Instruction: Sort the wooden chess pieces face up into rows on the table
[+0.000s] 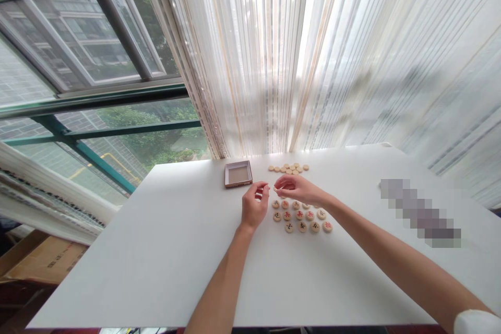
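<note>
Round wooden chess pieces [301, 216] with red and black characters lie face up in rows on the white table [164, 250]. My left hand [254, 206] hovers just left of them, fingers curled with fingertips pinched. My right hand [293, 188] reaches over the top row, fingers pinched on something small I cannot make out. The two hands' fingertips nearly meet. Farther back lies a cluster of blank-faced pieces [289, 168]. A small square brown box [238, 174] stands open behind my left hand.
Sheer striped curtains [313, 52] hang behind the table's far edge. A window [86, 62] is at the left. A cardboard box [35, 261] sits on the floor at lower left. A blurred patch [420, 214] lies on the table's right side.
</note>
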`<action>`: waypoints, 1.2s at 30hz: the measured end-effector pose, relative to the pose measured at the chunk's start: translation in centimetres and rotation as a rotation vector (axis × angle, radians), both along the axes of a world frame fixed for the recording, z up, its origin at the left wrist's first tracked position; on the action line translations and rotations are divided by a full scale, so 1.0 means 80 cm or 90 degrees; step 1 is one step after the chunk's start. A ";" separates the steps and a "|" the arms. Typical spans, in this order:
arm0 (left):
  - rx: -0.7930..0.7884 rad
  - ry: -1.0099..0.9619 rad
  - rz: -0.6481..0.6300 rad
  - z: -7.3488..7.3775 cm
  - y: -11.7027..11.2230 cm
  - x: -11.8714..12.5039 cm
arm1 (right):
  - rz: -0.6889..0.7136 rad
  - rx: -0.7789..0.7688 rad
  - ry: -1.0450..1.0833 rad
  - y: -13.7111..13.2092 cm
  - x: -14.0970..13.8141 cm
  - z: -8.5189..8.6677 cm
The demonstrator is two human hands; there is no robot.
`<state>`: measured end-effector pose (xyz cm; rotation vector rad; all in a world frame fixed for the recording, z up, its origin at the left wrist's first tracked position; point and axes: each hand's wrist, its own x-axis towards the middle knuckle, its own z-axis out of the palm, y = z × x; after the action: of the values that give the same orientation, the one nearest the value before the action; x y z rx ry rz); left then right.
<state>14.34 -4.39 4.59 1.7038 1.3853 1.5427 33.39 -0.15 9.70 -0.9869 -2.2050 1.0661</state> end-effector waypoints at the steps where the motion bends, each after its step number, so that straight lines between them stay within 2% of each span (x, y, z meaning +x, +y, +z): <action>1: 0.018 0.003 -0.006 0.003 -0.004 0.005 | 0.004 -0.067 0.067 -0.011 0.009 0.001; 4: 0.059 0.032 -0.042 0.010 -0.019 0.021 | -0.022 -0.213 0.203 -0.040 0.030 -0.002; 8: 0.079 0.075 -0.111 0.012 -0.033 0.036 | -0.072 -0.289 0.357 -0.057 0.041 -0.017; 11: 0.089 0.100 -0.149 0.010 -0.038 0.042 | -0.082 -0.329 0.413 -0.063 0.041 -0.025; 25: 0.056 0.148 -0.197 0.015 -0.045 0.045 | -0.101 -0.380 0.435 -0.085 0.041 -0.027; 30: 0.036 0.126 -0.205 0.016 -0.044 0.044 | -0.124 -0.370 0.409 -0.087 0.040 -0.023; 36: -0.004 0.065 -0.220 0.018 -0.045 0.046 | -0.133 -0.346 0.386 -0.084 0.045 -0.027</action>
<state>18.05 -7.96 5.99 1.9216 1.0682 1.2725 37.02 -6.88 7.54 -0.9141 -1.3244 1.6423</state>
